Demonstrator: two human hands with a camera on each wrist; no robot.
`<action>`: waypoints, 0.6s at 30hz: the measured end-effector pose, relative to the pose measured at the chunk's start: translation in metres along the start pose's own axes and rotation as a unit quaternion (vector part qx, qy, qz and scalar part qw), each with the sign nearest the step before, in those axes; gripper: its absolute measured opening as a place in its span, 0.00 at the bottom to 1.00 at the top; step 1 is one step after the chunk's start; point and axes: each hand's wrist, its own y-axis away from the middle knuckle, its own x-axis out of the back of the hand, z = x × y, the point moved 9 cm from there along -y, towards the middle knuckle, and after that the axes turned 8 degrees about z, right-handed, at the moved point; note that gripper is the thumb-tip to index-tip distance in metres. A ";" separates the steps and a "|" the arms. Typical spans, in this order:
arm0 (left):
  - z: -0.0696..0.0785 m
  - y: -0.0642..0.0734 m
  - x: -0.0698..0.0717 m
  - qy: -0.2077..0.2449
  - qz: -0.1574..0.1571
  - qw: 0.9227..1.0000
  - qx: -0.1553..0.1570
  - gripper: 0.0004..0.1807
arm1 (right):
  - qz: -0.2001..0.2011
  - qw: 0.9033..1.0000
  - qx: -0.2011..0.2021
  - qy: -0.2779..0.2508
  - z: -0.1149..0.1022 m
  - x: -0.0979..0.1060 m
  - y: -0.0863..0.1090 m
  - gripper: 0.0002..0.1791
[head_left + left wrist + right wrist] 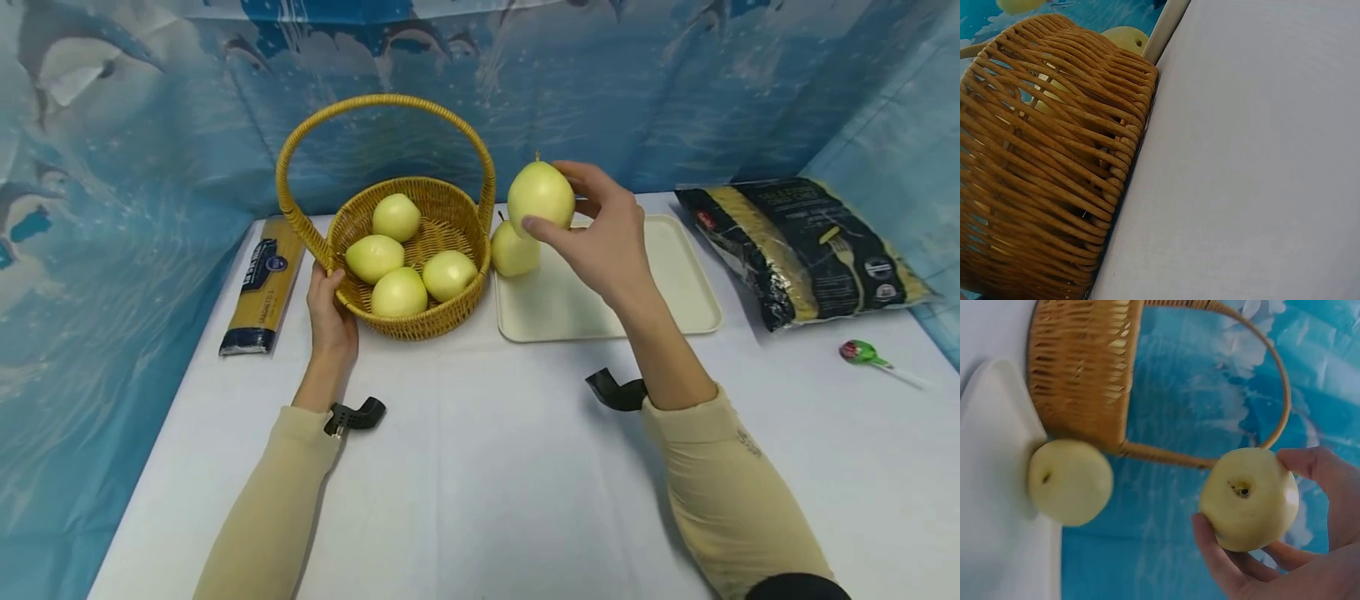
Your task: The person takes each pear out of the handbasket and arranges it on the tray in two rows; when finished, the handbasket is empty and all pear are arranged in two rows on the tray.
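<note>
My right hand pinches a pale yellow-green pear between thumb and fingers, raised over the left part of the cream tray. In the right wrist view the pear's dimpled bottom end faces the camera. Another pear sits on the tray's left end, beside the basket. At the left side of the wicker basket, my left hand grips the rim by the handle's foot, thumb on top. Several pears lie inside. The left wrist view shows the basket's woven side, with no fingers clearly visible.
A pack of spaghetti lies left of the basket. Right of the tray are a black-and-yellow pasta bag and a lollipop. The basket's tall arched handle rises before a blue dolphin-print curtain. White cloth covers the table.
</note>
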 end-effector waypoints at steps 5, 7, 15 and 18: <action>0.002 0.002 0.004 0.003 -0.002 1.000 -0.001 0.34 | 0.005 0.998 -0.043 0.038 0.033 0.000 -0.012 0.39; 0.002 0.002 0.003 -0.001 -0.007 1.000 -0.002 0.34 | 0.006 0.997 -0.054 0.052 0.045 0.002 -0.015 0.40; 0.001 0.001 -0.002 -0.007 -0.013 1.000 -0.003 0.33 | 0.017 0.993 -0.061 0.104 0.083 0.015 -0.023 0.41; 0.000 0.003 -0.001 -0.008 -0.010 1.000 0.000 0.34 | 0.007 0.990 -0.074 0.124 0.099 0.014 -0.025 0.41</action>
